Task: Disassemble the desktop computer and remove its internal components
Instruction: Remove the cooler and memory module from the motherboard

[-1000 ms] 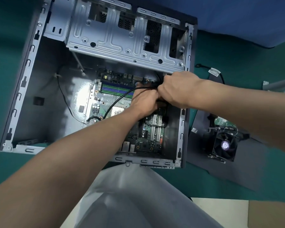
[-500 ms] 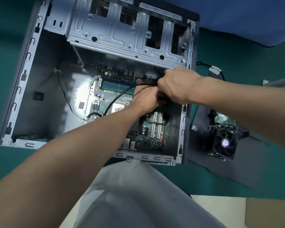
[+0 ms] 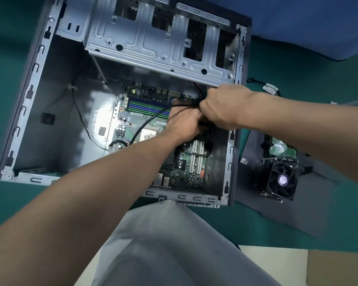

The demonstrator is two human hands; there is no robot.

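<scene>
An open grey computer case [image 3: 39, 65] lies on its side on the green mat. Its green motherboard [image 3: 191, 162] is mounted at the bottom right, below the silver drive cage [image 3: 153, 48]. A black cable [image 3: 151, 120] curves from the board's lower left up to my hands. My left hand [image 3: 184, 122] reaches into the case over the board, fingers curled down out of sight. My right hand [image 3: 219, 108] is fisted around the black cable right beside the left hand, near the case's right wall.
A black side panel [image 3: 310, 211] lies on the mat to the right, carrying a cooler fan [image 3: 281, 179] and a green-boarded hard drive [image 3: 281, 146]. A loose labelled cable [image 3: 267, 87] lies beyond my right wrist. My grey-trousered leg [image 3: 163, 244] is below the case.
My hands stay clasped at the same spot by the case's right wall. The view shifted slightly; the right hand edged a little up and toward the drive cage.
</scene>
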